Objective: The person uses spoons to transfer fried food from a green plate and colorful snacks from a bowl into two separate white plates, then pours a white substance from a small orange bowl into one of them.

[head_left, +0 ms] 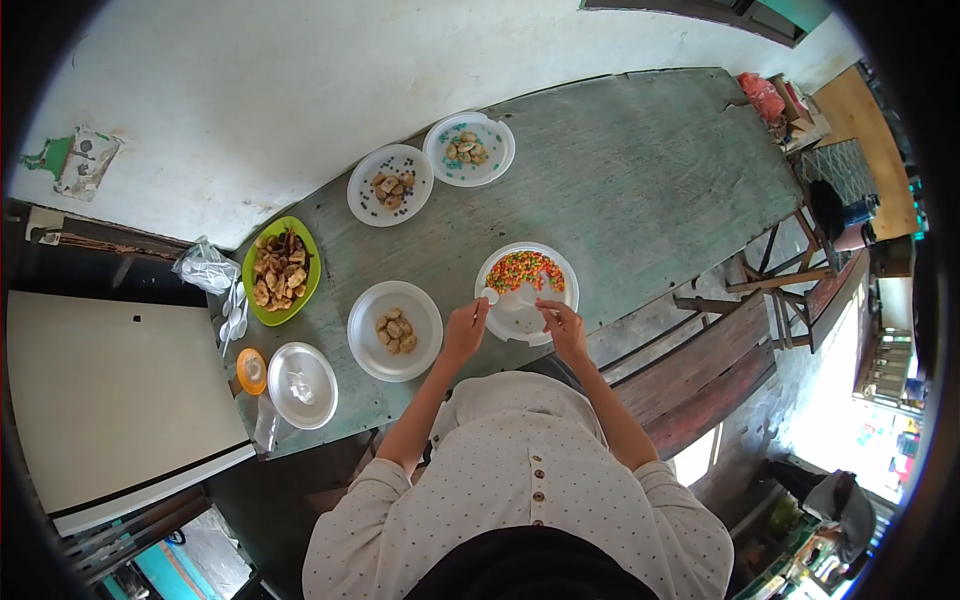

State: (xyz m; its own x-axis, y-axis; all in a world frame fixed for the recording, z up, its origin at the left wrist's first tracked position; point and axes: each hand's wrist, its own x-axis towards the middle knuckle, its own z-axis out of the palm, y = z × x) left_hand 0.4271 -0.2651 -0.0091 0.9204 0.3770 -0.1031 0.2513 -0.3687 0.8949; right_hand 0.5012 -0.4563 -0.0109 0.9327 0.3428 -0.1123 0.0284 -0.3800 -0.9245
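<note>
A white plate (518, 320) with many small red, orange, yellow and green pieces (522, 270) lies in front of me. The pieces cover mostly its far half. Over the plate's near left rim, my left hand (466, 330) is closed on a small white piece that looks like a plastic spoon (490, 295). My right hand (564, 330) reaches over the near right part of the plate, fingers pinched together; what they hold, if anything, is too small to make out. Left of my hands stands a white plate (362, 345) with several brown lumps of food (396, 332).
Toward the wall are two white plates (361, 206) (500, 135) holding lumps among dark and blue-green bits. A green dish (312, 283) of fried pieces, stacked white plates (329, 400), an orange lid (251, 371) and plastic spoons (234, 318) lie left. A bench (700, 370) stands right.
</note>
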